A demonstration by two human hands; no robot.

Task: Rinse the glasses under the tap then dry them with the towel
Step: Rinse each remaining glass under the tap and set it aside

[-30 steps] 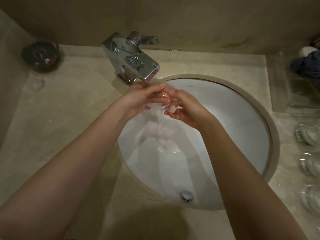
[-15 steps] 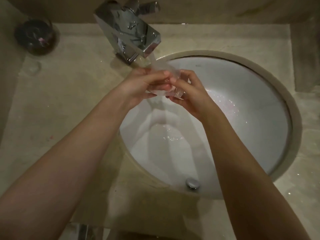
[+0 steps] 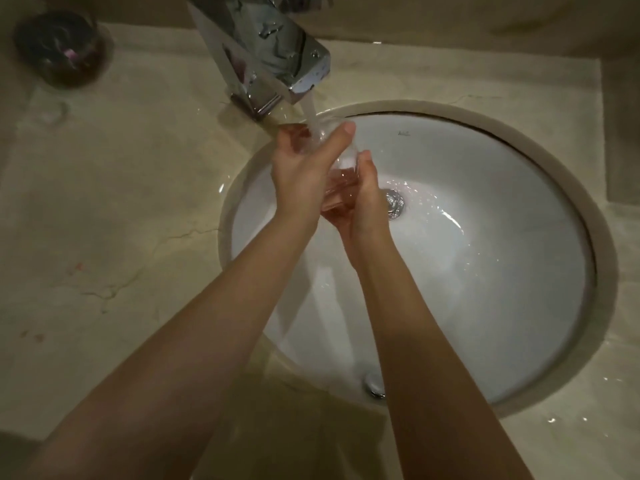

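- Clear glass (image 3: 341, 161) sits between both hands over the white sink (image 3: 519, 271), right under the chrome tap (image 3: 273, 60), with the water stream (image 3: 310, 112) running into it.
- Left hand (image 3: 301, 171) has its grip curled round the glass's upper part.
- Right hand (image 3: 360, 199) cups it from below, fingers wrapped on.
- A dark bowl (image 3: 59, 50) rests on the beige stone desk (image 3: 121, 202), far left.
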